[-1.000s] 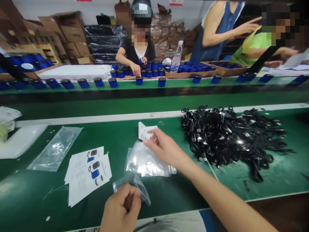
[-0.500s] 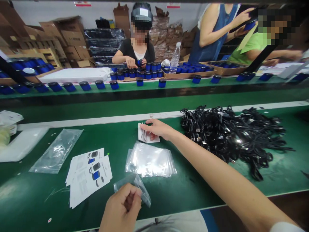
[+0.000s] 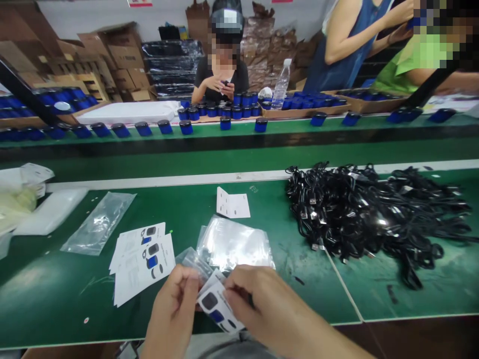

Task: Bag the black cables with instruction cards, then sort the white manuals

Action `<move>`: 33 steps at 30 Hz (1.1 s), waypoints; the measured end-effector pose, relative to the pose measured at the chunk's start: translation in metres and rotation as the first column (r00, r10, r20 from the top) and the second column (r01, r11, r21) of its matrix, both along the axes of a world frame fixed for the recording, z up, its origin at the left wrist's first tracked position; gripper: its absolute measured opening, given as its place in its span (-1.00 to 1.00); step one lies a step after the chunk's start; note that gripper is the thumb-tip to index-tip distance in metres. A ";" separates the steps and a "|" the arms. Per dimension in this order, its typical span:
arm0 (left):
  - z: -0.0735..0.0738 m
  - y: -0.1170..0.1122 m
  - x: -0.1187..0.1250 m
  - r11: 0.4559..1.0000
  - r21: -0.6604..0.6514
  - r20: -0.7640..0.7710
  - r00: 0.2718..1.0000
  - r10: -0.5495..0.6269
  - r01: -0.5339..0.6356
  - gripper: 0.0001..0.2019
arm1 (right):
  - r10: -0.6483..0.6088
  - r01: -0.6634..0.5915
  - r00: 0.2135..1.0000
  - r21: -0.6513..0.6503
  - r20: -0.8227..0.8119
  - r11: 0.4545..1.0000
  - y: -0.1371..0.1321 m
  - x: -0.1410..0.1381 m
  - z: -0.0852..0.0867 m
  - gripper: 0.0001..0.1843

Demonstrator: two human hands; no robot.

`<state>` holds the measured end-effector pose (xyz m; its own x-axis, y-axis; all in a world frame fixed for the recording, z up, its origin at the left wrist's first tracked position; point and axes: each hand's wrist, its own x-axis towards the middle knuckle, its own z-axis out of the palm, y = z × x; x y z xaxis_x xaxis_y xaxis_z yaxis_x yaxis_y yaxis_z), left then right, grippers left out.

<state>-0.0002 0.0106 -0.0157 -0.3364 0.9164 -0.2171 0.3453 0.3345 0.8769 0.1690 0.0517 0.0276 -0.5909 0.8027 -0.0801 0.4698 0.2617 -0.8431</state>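
My left hand (image 3: 175, 309) is closed on a small clear plastic bag (image 3: 194, 262) at the near edge of the green table (image 3: 284, 279). My right hand (image 3: 258, 304) is closed on a white printed card (image 3: 217, 306) with a blue and black picture, held against the bag's mouth between both hands. Just beyond lies a stack of clear bags (image 3: 234, 244). A small pile of white cards (image 3: 232, 204) sits further back. A stack of printed leaflets (image 3: 144, 259) lies to the left.
A big tangle of black cables (image 3: 374, 214) fills the right of the table. Another clear bag (image 3: 99, 222) and white packets (image 3: 48, 212) lie at the left. Behind, blue cylinders (image 3: 224, 122) line a conveyor, where a seated person (image 3: 222, 75) and others work.
My right hand drew back from the far pile of white cards to the near edge and now holds a printed card at the bag in my left hand.
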 end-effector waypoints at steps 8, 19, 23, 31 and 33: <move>-0.004 0.005 -0.004 0.972 0.174 -0.272 0.941 0.203 -0.159 -0.70 | -0.371 0.273 0.878 -0.322 -0.302 0.907 -0.042 -0.027 -0.035 -0.39; 0.011 -0.007 0.005 0.980 0.155 -0.196 0.968 0.158 -0.129 -0.81 | -0.160 0.304 0.909 0.348 -0.385 0.887 -0.035 -0.019 -0.053 -0.81; 0.008 -0.014 0.007 0.983 0.181 -0.347 0.936 0.053 0.011 -0.85 | -0.170 0.236 0.972 0.641 -0.164 0.730 -0.034 -0.016 -0.053 -0.76; -0.006 -0.020 0.015 0.888 0.383 -0.563 0.827 0.006 0.254 -0.90 | -0.201 0.139 0.966 0.326 0.165 0.935 -0.038 -0.010 -0.042 -0.89; -0.008 -0.021 0.014 0.871 0.391 -0.575 0.818 -0.022 0.298 -0.89 | -0.181 0.109 0.961 0.312 0.211 0.944 -0.037 -0.010 -0.040 -0.91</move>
